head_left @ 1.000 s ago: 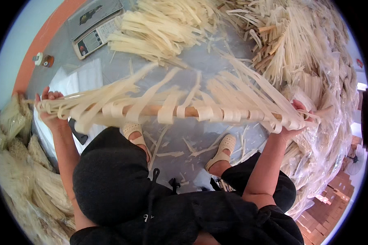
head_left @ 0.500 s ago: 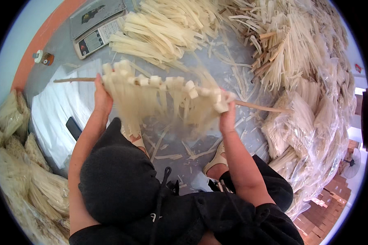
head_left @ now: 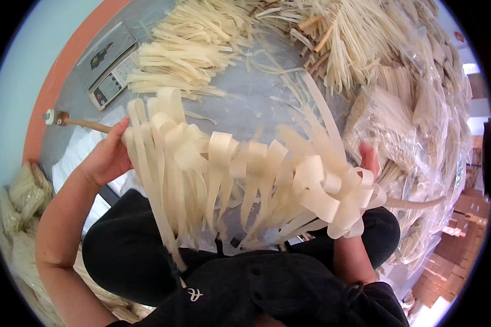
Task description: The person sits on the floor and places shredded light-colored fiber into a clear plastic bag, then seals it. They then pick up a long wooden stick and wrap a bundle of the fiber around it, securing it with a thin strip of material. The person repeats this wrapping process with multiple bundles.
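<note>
A long thin wooden stick (head_left: 87, 125) spans in front of me, with wide, pale yellow noodle-like strips (head_left: 221, 155) looped over it and dangling. My left hand (head_left: 112, 155) is closed around the stick near its left end, beside the first loops. Toward the other end my right hand (head_left: 369, 158) supports the stick; its fingertips rise behind a cluster of curled loops that covers most of its grip. The stick's bare right end sticks out past that hand. Some of the strips are smeared by motion.
Cut strips (head_left: 188, 52) lie heaped at the far side, left of a fan-shaped bundle (head_left: 349, 46) with several sticks. A scale (head_left: 108, 90) and a small jar (head_left: 55, 116) stand at left. Plastic-wrapped bundles (head_left: 387, 128) line the right; more bags (head_left: 27, 199) sit at left.
The stick and its strips have come closer to me and higher in view, and the right end has dropped lower than the left. My hands have spread farther apart.
</note>
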The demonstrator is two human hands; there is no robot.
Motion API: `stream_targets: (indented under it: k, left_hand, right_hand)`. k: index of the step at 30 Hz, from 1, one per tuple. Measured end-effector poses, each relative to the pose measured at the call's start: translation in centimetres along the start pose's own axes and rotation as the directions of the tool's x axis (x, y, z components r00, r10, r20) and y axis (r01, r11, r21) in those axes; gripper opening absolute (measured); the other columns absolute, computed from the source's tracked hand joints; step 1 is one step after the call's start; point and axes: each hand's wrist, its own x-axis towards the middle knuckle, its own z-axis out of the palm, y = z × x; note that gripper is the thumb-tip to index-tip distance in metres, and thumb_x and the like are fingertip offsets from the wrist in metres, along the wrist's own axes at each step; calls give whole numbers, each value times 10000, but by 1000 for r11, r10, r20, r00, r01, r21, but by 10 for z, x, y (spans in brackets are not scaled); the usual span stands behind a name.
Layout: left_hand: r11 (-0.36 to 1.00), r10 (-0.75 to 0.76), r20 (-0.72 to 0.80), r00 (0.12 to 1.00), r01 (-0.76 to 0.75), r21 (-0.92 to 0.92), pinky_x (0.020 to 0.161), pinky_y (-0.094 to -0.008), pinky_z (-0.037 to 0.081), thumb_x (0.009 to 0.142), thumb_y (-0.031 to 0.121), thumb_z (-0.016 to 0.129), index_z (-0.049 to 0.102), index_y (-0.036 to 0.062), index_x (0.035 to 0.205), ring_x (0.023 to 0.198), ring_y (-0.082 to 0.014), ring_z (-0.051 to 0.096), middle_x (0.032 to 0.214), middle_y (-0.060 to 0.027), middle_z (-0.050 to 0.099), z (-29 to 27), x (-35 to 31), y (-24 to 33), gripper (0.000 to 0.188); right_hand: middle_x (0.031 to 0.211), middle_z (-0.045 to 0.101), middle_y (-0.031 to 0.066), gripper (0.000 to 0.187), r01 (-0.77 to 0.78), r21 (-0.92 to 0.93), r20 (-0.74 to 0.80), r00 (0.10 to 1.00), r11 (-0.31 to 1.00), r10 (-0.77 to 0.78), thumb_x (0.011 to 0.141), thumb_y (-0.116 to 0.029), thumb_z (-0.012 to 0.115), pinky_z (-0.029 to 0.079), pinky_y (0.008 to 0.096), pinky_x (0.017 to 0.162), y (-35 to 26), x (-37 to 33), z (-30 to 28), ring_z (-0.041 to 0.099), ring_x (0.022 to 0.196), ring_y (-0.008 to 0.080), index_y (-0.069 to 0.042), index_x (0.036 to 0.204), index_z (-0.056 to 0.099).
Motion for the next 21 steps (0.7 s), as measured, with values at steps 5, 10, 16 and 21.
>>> stream_targets:
  k: [5, 10, 16, 21]
  left_hand:
    - [939, -340, -213, 916, 343, -25, 998, -405, 389, 952, 560, 245, 425, 66, 1338, 1198, -222, 491, 1308, -107, 504, -25, 68, -33, 653]
    - [930, -304, -322, 897, 206, -304, 992, -407, 399, 944, 576, 218, 458, -6, 1291, 1143, -285, 531, 1258, -169, 533, -110, 176, -128, 718]
    - [391, 687, -574, 446, 440, 809, 1024, -396, 353, 910, 355, 513, 444, -41, 1278, 1203, -292, 472, 1262, -209, 518, -93, 238, -182, 545]
    - [306, 490, 95, 867, -272, 912, 959, -385, 400, 832, 224, 591, 610, 98, 1099, 1133, -325, 496, 1138, -140, 589, 70, 228, -135, 296]
  right_hand:
    - [1213, 523, 138, 672, -545, 447, 379, 834, 710, 401, 880, -581, 423, 399, 344, 962, 12, -22, 44, 503, 1132, 222, -11, 1229, 493]
    - [1103, 589, 72, 596, -841, 525, 603, 477, 132, 640, 885, -574, 445, 473, 353, 839, 123, -24, 132, 564, 1002, 217, -63, 1176, 541]
    - [1138, 579, 67, 506, -693, 710, 496, 370, -122, 785, 851, -475, 576, 430, 384, 904, 222, -61, 160, 533, 1066, 228, -92, 1175, 511]
    - [1141, 581, 64, 462, -589, 803, 284, 250, -88, 926, 853, -422, 604, 380, 365, 956, 252, -65, 134, 517, 1092, 204, -100, 1167, 499]
